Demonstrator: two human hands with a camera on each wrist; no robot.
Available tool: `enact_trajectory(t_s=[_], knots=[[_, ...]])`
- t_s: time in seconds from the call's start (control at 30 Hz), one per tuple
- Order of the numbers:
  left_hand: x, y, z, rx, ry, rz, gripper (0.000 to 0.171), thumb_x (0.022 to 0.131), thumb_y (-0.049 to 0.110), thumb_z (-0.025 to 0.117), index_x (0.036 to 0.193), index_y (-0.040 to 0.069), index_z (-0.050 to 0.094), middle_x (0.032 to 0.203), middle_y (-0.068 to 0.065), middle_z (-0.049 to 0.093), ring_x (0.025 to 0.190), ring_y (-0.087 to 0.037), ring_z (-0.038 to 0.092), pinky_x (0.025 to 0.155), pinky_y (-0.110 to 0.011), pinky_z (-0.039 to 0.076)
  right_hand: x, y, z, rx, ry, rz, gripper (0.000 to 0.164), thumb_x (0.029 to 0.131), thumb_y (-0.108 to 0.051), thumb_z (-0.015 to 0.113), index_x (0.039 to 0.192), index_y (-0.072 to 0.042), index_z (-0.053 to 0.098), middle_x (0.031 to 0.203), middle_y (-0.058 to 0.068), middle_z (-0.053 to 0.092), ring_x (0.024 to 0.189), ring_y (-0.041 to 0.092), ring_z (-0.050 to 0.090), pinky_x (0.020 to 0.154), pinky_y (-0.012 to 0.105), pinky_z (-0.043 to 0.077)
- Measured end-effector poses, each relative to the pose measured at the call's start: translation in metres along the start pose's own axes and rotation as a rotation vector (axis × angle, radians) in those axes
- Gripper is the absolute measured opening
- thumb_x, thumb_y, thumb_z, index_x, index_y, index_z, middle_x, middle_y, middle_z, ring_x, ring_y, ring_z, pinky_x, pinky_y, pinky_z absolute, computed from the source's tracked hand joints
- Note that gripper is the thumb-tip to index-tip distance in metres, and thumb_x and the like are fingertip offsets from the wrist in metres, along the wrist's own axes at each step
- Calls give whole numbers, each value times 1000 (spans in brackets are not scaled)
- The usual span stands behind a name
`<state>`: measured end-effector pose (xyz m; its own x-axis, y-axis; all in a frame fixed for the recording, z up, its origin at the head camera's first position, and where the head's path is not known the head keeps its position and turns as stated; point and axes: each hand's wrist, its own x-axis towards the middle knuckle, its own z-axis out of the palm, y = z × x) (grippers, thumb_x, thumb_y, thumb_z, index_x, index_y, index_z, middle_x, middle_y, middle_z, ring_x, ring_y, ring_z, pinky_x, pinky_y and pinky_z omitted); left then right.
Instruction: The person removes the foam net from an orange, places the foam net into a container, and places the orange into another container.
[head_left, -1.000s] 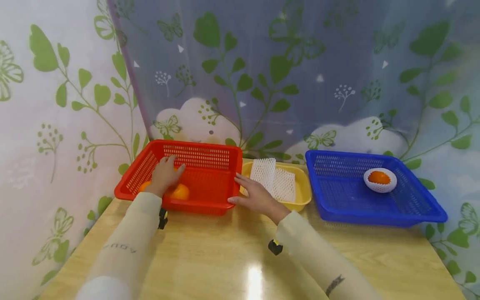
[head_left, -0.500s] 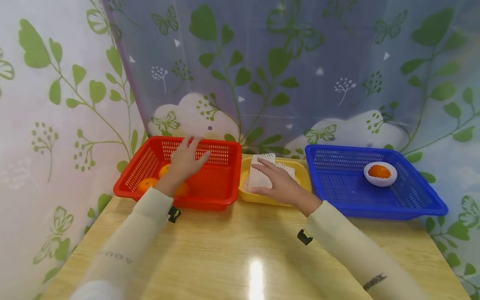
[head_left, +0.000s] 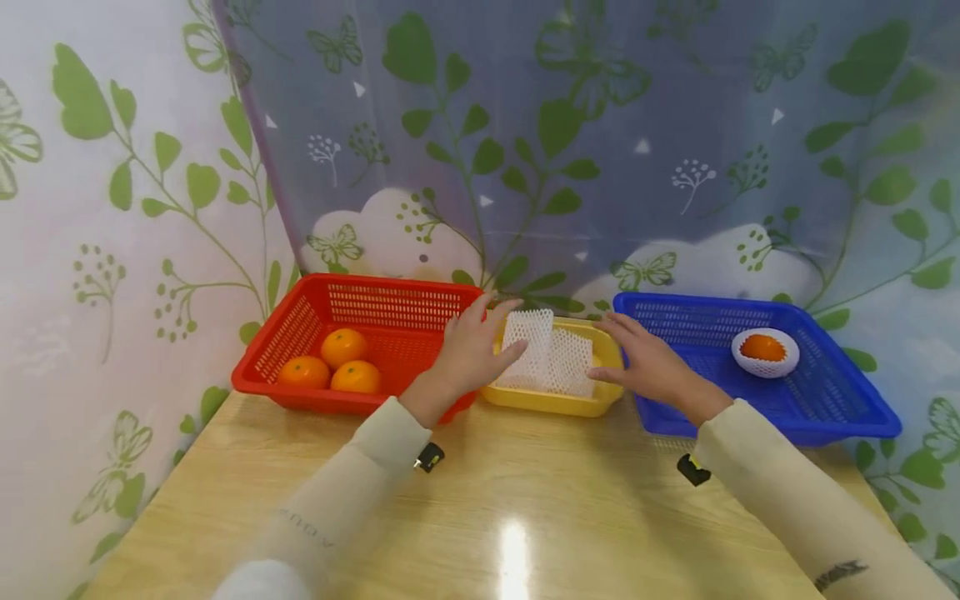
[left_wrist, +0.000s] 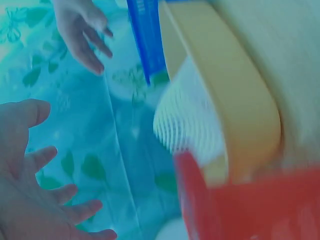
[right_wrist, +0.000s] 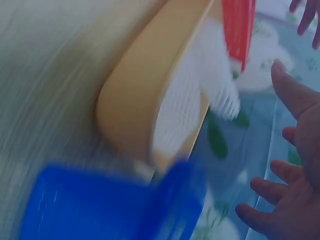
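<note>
My left hand [head_left: 468, 350] hovers with spread fingers over the gap between the red basket [head_left: 405, 287] and the yellow tray [head_left: 551, 402], holding nothing. On the tray's other side my right hand [head_left: 652, 362] hangs by the blue basket's near left edge, its fingers loosely spread and nothing in them. Two white foam fruit nets [head_left: 528, 346] lie in the yellow tray between the hands. Three oranges [head_left: 356, 377] sit grouped in the left part of the red basket. In the left wrist view, the foam net [left_wrist: 190, 117] sticks up past the tray's rim.
The blue basket [head_left: 690, 304] stands at the right, with an orange fruit [head_left: 762, 347] in a white foam net inside it. A wooden table [head_left: 465, 508] carries all three containers. Behind them hangs a patterned curtain [head_left: 480, 167].
My left hand has moved right, from over the oranges to beside the yellow tray. My right hand has moved right, from the red basket's edge across the tray to the blue basket.
</note>
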<state>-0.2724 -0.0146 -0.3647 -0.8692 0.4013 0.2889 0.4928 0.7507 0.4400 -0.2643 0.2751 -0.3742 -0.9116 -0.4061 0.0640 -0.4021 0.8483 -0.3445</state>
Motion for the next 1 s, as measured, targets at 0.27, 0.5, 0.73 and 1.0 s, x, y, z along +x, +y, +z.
enact_trajectory(t_s=[0.27,0.5,0.73,1.0], knots=[[8,44,44,16,-61,97,60,93,46,59,146,28,41,154,-8,32,141,-25,30,107,-60,29,-21,54,-39,-74,17,186,95,83,-55,70,151,-4,29,154,31,15,133,56,25,101,72,26],[9,84,73,25,-132,112,61,92,51,59,146,31,40,154,-7,33,141,-22,31,109,-59,29,-32,97,-63,-60,45,294,104,83,-58,68,150,4,20,150,39,11,132,61,17,98,75,22],[8,113,98,41,-193,129,63,93,56,55,149,38,33,156,-2,29,143,-18,28,112,-55,27,-39,125,-73,65,123,470,107,89,-65,52,151,7,4,148,43,5,129,64,14,96,77,22],[2,130,112,57,-241,170,61,93,58,53,149,42,32,157,0,28,144,-13,23,111,-55,27,-61,150,-83,288,194,756,101,95,-65,32,148,11,-8,147,44,-6,133,63,-2,104,73,14]])
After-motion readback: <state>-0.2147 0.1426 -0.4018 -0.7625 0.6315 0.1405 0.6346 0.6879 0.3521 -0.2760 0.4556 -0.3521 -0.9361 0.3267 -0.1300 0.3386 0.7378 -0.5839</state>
